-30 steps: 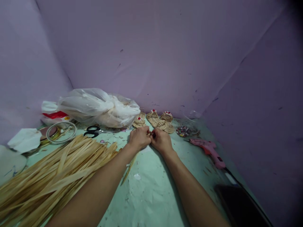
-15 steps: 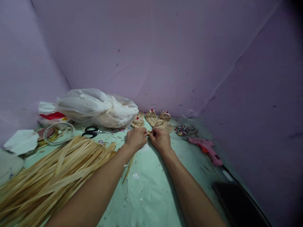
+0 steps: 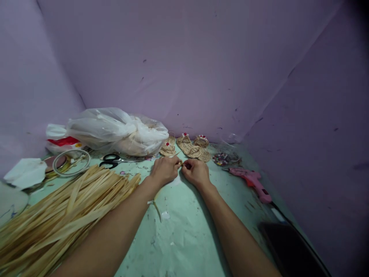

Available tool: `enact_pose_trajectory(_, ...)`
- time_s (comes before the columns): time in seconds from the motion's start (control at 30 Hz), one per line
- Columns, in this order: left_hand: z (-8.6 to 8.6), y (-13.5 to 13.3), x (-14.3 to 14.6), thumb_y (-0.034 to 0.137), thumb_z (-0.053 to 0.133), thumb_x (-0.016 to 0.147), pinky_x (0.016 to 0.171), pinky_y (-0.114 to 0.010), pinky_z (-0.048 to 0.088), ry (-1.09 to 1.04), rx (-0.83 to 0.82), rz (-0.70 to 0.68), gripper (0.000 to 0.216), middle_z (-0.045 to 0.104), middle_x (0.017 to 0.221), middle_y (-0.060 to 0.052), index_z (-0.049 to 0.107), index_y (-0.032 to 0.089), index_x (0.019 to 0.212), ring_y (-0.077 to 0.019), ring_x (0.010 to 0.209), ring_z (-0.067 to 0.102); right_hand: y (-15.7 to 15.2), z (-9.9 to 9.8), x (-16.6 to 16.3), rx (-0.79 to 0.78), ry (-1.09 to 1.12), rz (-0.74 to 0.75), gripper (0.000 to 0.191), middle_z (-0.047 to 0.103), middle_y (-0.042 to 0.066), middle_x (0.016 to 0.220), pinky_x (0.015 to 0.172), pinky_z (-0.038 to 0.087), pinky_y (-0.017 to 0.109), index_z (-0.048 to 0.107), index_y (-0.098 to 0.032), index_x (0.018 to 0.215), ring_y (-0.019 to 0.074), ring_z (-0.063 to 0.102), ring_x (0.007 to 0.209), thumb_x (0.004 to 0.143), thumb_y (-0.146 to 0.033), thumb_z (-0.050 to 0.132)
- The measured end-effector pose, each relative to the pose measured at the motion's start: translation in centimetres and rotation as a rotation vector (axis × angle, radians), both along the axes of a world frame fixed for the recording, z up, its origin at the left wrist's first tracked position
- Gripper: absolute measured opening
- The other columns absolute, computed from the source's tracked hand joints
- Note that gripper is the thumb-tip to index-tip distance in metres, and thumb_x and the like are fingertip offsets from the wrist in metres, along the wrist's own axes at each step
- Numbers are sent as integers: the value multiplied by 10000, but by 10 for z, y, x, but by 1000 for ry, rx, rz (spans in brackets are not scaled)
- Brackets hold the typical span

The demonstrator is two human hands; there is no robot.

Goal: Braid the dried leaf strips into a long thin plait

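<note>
My left hand and my right hand meet over the middle of the table, both with fingers pinched closed. Between their fingertips is a small bit of a dried straw strip, largely hidden by the fingers. A loose tail of straw hangs from below my left wrist. Just beyond the hands lie small woven straw slippers with red and white beads. Left of my left forearm spreads a bundle of dried straw strips.
Against the back wall rests a knotted plastic bag. Black-handled scissors and rolls of tape are at left. To the right are a bag of beads, a pink glue gun and a dark flat object.
Both hands have shifted very slightly, still pinched together. The straw tail under my left wrist has swung to the right and now curves the other way.
</note>
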State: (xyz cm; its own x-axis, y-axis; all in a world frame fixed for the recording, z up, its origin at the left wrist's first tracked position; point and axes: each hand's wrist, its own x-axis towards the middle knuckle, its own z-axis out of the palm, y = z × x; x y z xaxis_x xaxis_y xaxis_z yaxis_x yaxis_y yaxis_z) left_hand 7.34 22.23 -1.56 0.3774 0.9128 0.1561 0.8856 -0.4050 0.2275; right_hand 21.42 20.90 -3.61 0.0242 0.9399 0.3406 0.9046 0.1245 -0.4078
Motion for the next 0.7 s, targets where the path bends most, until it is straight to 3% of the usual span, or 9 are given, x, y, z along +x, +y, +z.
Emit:
enact_pose_trajectory(0.13, 1, -2, 3, 317, 366, 793, 698, -309, 398, 41, -17, 80, 269, 649, 823, -87, 598, 217, 888, -225, 828, 596, -2, 3, -5, -64, 50, -4, 192, 618, 13, 546, 470, 282, 217, 657, -188, 661, 118, 493, 488, 654, -261, 480)
enact_pose_trajectory(0.4, 6, 1, 7, 349, 463, 699, 694, -322, 413, 66, -32, 59, 264, 650, 838, -97, 605, 211, 873, -255, 852, 590, 2, -3, -5, -79, 306, 39, 181, 567, 5, 506, 455, 289, 200, 638, -146, 619, 102, 450, 470, 623, -238, 482)
enact_pose_trajectory(0.7, 5, 3, 22, 370, 485, 671, 674, -299, 427, -61, -139, 272, 259, 648, 855, -67, 617, 234, 847, -228, 832, 591, 10, -12, -1, -79, 559, 54, 194, 535, 3, 488, 436, 316, 187, 620, -116, 589, 97, 439, 458, 617, -251, 484)
